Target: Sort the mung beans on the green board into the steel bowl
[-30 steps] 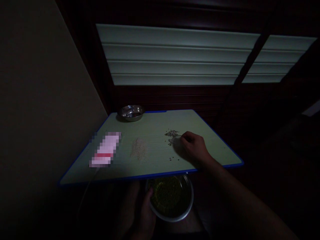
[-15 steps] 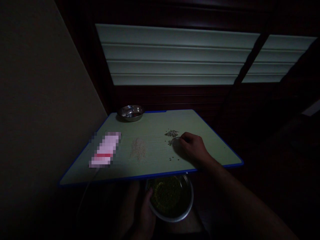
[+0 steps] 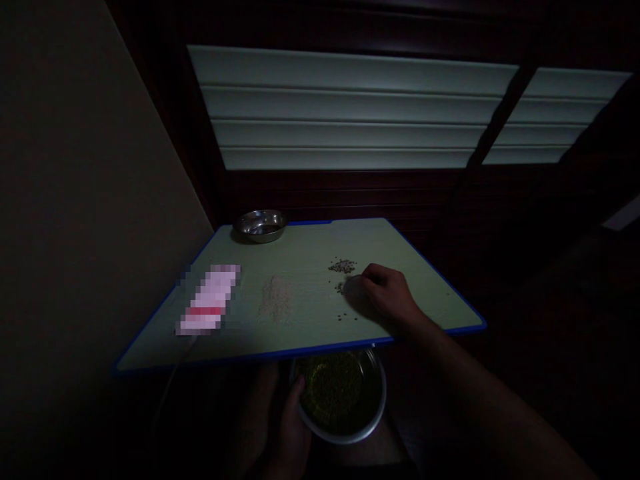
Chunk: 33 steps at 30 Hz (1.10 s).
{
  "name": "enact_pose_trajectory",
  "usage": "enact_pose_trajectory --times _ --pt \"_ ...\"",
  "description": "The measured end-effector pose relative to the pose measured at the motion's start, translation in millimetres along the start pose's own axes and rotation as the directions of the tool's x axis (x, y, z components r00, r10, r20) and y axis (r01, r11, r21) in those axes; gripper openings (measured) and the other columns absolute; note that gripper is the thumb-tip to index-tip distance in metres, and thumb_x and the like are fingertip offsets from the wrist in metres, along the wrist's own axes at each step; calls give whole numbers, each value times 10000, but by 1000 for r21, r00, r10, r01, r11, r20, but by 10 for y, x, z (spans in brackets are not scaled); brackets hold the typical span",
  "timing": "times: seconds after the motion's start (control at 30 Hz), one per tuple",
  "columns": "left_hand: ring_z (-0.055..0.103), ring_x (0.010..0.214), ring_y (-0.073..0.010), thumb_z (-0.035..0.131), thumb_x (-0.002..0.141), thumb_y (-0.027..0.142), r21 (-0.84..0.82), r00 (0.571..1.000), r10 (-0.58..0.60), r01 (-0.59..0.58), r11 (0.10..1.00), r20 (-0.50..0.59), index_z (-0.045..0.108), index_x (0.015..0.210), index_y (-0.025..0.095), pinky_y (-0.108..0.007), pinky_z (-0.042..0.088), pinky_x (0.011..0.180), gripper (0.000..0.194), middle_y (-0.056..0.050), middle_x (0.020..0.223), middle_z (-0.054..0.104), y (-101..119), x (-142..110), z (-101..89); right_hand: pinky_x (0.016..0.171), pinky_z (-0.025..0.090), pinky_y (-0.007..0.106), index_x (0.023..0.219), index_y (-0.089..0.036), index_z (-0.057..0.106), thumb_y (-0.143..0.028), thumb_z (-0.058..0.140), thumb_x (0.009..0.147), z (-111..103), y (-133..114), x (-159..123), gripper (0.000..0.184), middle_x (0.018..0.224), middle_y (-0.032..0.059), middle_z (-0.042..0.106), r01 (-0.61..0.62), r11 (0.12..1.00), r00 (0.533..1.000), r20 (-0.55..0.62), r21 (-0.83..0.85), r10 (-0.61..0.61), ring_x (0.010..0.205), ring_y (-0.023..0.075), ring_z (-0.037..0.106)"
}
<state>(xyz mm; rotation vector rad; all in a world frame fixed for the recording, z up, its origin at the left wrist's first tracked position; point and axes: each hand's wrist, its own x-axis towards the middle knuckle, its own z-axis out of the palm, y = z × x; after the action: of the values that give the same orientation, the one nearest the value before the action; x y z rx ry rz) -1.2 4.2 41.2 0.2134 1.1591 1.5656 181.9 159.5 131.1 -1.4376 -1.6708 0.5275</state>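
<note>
My left hand [image 3: 291,427] grips a metal bowl [image 3: 346,439] by its left side, thumb at the rim, below the table's front edge. Small greenish grains [image 3: 334,390] lie inside it. My right hand [image 3: 387,291] is closed over the right part of the table, fingers pinched. From the fingertips a thin, pale, rounded piece [image 3: 353,287] reaches left; in this dim light its kind cannot be made out. Just beside its tip are a few loose dark grains [image 3: 341,287]. A small heap of speckled grains [image 3: 343,265] lies behind them, and a few more grains [image 3: 341,317] in front.
A pale green table [image 3: 310,247] with blue edging carries all this. Fine whitish grains [image 3: 277,298] are spread at its middle left. A phone-like pixelated thing [image 3: 210,297] with a cable lies further left. A shallow metal bowl [image 3: 261,227] stands at the back left corner, near the wall.
The view has shifted very slightly. My right hand and the pale piece have barely moved among the grains; my left hand keeps its grip on the bowl.
</note>
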Motion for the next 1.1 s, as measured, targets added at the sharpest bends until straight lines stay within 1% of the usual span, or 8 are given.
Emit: enact_pose_trajectory --times 0.17,0.23,0.37,0.5,0.7,0.8,0.97,1.1 --pt "612 1309 -306 681 801 242 -63 1000 -6 5 998 -26 541 1471 311 -435 478 1106 688 -52 1376 701 -87 61 -32 624 412 291 658 -204 634 -303 550 742 5 6 -2 155 640 12 647 18 1000 1000 1 10 -18 649 175 577" --pt "612 1308 -312 679 799 255 -72 999 -30 28 997 -21 548 1466 308 -443 483 1101 682 -59 1381 698 -88 55 -44 610 401 286 651 -203 628 -295 550 736 6 13 -2 147 624 6 631 14 1000 1000 10 6 -14 637 169 567" --pt "608 1314 -288 731 764 239 14 996 79 -79 997 29 645 1353 322 -409 405 1168 601 -25 1248 760 -58 41 -49 603 396 284 647 -204 615 -288 533 736 4 14 -3 148 610 -1 603 8 1000 1000 18 3 -8 629 166 563" --pt "675 1206 -331 714 762 297 13 999 34 -34 999 7 728 1223 282 -469 428 1150 462 -58 1054 801 -121 113 -45 644 422 292 684 -199 644 -306 543 766 -2 -9 -7 169 661 15 648 42 999 999 20 -2 -42 664 174 590" --pt "579 1342 -330 739 738 249 6 996 89 -89 996 -2 630 1388 328 -441 451 1130 663 -32 1418 676 -114 110 -82 675 433 293 713 -198 676 -277 571 797 2 -23 -7 156 708 28 693 123 991 991 60 -51 -120 696 179 610" --pt "593 1328 -319 731 766 237 25 996 87 -88 996 30 602 1416 329 -439 456 1125 669 -34 1439 662 -57 48 -81 687 436 299 728 -201 682 -273 587 813 13 -5 -3 147 729 35 704 150 986 987 77 -69 -145 714 186 618" --pt "661 1231 -328 706 765 220 -11 1000 22 -22 1000 -19 590 1425 294 -471 477 1102 674 -74 1372 703 -15 8 -30 715 444 307 735 -206 682 -246 601 794 9 16 4 108 767 45 713 167 983 981 114 -70 -159 738 191 617" --pt "619 1291 -335 738 728 221 21 995 97 -96 995 -19 633 1366 270 -445 457 1118 648 -74 1374 699 -5 26 -32 718 442 311 708 -207 663 -235 595 773 -4 6 3 98 753 38 695 167 984 981 114 -55 -160 725 189 595"
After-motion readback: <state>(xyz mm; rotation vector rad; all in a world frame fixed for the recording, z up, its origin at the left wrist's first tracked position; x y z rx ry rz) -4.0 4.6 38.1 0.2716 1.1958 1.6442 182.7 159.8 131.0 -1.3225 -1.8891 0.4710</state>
